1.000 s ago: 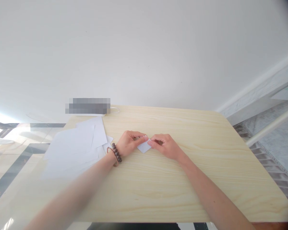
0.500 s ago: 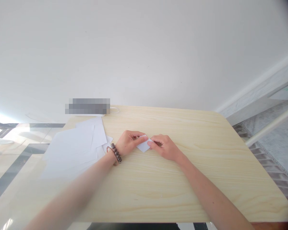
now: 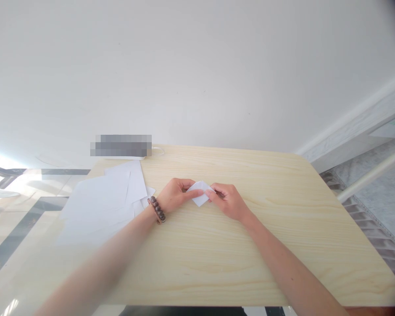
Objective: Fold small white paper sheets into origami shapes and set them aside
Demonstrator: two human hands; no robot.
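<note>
Now over the wooden table, the left hand and right hand each pinch a side of the folded paper, whose far corner has lifted into view, so the fold seems to be opening; loose sheets lie further left

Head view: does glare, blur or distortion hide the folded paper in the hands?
Head view: soft, even light; the small folded white paper, pinched by left hand and right hand, reads clearly. Glare bleaches the floor at left; a pixelated grey patch masks something at the far edge of the pale wooden table; wide-angle bending, dark top-right corner.
</note>
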